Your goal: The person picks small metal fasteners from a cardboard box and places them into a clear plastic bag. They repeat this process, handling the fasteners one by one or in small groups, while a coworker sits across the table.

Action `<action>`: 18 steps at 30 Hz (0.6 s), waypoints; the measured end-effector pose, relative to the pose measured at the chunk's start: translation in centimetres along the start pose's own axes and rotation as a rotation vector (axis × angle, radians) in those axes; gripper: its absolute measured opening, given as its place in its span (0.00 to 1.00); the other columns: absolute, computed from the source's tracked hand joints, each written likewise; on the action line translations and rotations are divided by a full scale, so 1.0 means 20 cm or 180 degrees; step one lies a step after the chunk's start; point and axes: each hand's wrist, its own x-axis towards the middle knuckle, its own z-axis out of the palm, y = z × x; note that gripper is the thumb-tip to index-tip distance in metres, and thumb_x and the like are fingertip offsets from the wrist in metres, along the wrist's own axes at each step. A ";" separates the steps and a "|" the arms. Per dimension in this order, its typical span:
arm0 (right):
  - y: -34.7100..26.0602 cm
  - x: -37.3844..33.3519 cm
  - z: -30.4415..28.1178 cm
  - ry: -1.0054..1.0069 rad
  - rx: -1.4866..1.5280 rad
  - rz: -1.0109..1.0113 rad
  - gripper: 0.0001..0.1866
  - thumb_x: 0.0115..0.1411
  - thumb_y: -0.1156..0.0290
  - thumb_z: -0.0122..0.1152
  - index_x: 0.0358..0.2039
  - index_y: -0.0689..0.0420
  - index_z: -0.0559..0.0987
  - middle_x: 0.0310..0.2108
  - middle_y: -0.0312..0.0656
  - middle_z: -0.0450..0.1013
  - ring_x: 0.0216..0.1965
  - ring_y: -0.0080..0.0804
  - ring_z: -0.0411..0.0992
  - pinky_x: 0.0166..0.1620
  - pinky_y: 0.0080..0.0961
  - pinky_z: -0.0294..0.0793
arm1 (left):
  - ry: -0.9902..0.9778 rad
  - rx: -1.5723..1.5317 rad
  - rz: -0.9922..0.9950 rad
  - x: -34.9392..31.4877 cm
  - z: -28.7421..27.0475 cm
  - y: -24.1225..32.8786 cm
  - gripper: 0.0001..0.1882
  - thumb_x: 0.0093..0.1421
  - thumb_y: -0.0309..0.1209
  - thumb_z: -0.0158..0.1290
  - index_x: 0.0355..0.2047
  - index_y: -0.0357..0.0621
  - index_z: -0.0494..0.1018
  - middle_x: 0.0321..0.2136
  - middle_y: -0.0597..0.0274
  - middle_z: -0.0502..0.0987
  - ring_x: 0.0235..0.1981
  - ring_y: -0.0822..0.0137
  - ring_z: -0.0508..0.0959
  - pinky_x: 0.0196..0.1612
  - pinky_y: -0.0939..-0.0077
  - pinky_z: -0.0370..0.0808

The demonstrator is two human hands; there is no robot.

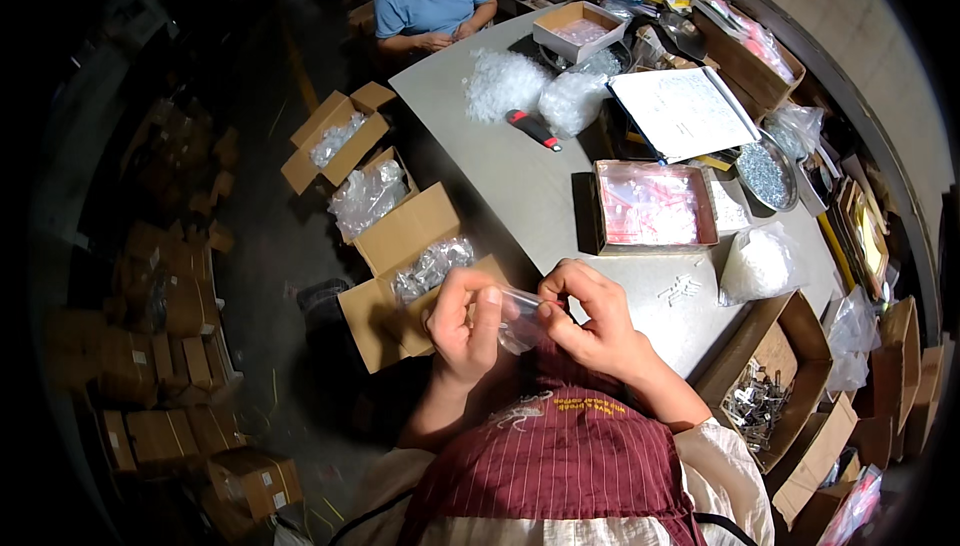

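Lower centre of the frame: small clear plastic bag, held up in the air between left hand and right hand, in front of dark-red striped cloth apron. In contact with both hands; no nearer to one than to the other. Lying right of the left grip, left of the right grip. Spanning the gap along its upper edge, roughly left to right, dipping slightly rightward. Long axis: cannot tell, with fingers covering both ends.

Left grip: closed on the bag's left side, thumb upright, fingers curled. Right grip: pinching the bag's upper right with thumb and forefinger; other fingers partly hidden. Left forearm: rising from below, leaning a little right. Right forearm: slanting in from lower right.

Just upper left of the left hand: open brown cardboard box with crumpled clear plastic bags inside. Right of centre, on grey flat-topped table: loose small white pieces, beside rounded clear bag of white contents.
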 end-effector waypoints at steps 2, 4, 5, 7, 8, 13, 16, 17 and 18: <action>0.01 -0.01 0.01 0.0034 0.0053 0.0007 0.08 0.52 0.76 0.67 0.27 0.58 0.74 0.27 0.47 0.73 0.29 0.48 0.74 0.33 0.38 0.74 | 0.0102 -0.0084 -0.0072 -0.01 0.00 0.00 0.08 0.72 0.28 0.48 0.36 0.34 0.69 0.23 0.59 0.79 0.24 0.74 0.78 0.30 0.80 0.75; 0.02 -0.02 -0.01 -0.0062 0.0097 -0.0017 0.06 0.53 0.77 0.65 0.28 0.58 0.74 0.27 0.48 0.73 0.29 0.49 0.73 0.33 0.38 0.74 | 0.0112 -0.0141 -0.0061 -0.02 0.00 0.00 0.08 0.72 0.28 0.48 0.36 0.34 0.69 0.23 0.59 0.79 0.24 0.74 0.77 0.30 0.80 0.75; 0.02 -0.02 -0.02 -0.0112 0.0152 -0.0003 0.06 0.54 0.78 0.64 0.29 0.59 0.75 0.28 0.48 0.73 0.29 0.49 0.73 0.33 0.37 0.74 | 0.0116 -0.0170 -0.0055 -0.02 0.00 0.00 0.08 0.72 0.28 0.48 0.36 0.34 0.69 0.23 0.59 0.79 0.24 0.74 0.77 0.31 0.80 0.75; 0.03 -0.03 -0.04 -0.0209 0.0262 0.0020 0.05 0.55 0.78 0.63 0.31 0.60 0.75 0.28 0.48 0.73 0.29 0.48 0.74 0.34 0.36 0.74 | 0.0148 -0.0253 -0.0130 -0.03 -0.01 0.00 0.08 0.72 0.28 0.48 0.36 0.35 0.68 0.23 0.59 0.79 0.24 0.74 0.77 0.31 0.80 0.75; 0.04 -0.03 -0.05 -0.0236 0.0324 0.0025 0.04 0.56 0.78 0.62 0.32 0.60 0.76 0.28 0.48 0.73 0.30 0.46 0.74 0.35 0.35 0.74 | 0.0163 -0.0295 -0.0165 -0.03 -0.01 0.00 0.09 0.72 0.28 0.47 0.36 0.35 0.68 0.23 0.58 0.79 0.24 0.74 0.77 0.31 0.81 0.75; 0.04 -0.04 -0.04 -0.0143 0.1101 0.0622 0.06 0.63 0.75 0.63 0.33 0.62 0.75 0.29 0.38 0.73 0.33 0.27 0.70 0.41 0.24 0.70 | 0.0098 -0.1140 -0.0683 -0.02 0.04 0.00 0.12 0.76 0.35 0.44 0.41 0.37 0.65 0.25 0.54 0.79 0.23 0.72 0.77 0.28 0.80 0.75; 0.05 -0.02 -0.05 -0.0058 0.0893 0.0468 0.08 0.66 0.72 0.63 0.34 0.63 0.75 0.31 0.38 0.73 0.35 0.26 0.70 0.42 0.24 0.70 | -0.0306 -0.1714 -0.1155 -0.05 0.07 -0.02 0.13 0.78 0.38 0.42 0.47 0.40 0.63 0.26 0.57 0.77 0.22 0.73 0.76 0.26 0.81 0.73; 0.07 -0.03 -0.05 -0.0031 0.0789 0.0393 0.07 0.66 0.73 0.63 0.35 0.63 0.76 0.32 0.40 0.74 0.35 0.28 0.72 0.41 0.25 0.72 | -0.0402 -0.1367 -0.1026 -0.05 0.07 -0.03 0.13 0.77 0.39 0.43 0.47 0.40 0.64 0.26 0.59 0.77 0.22 0.74 0.75 0.26 0.81 0.72; 0.09 -0.03 -0.04 -0.0004 0.0685 0.0318 0.07 0.65 0.73 0.63 0.37 0.63 0.77 0.32 0.42 0.76 0.35 0.31 0.74 0.40 0.25 0.73 | -0.0496 -0.1021 -0.0895 -0.05 0.08 -0.03 0.13 0.77 0.39 0.43 0.47 0.39 0.64 0.26 0.61 0.76 0.23 0.75 0.74 0.27 0.82 0.71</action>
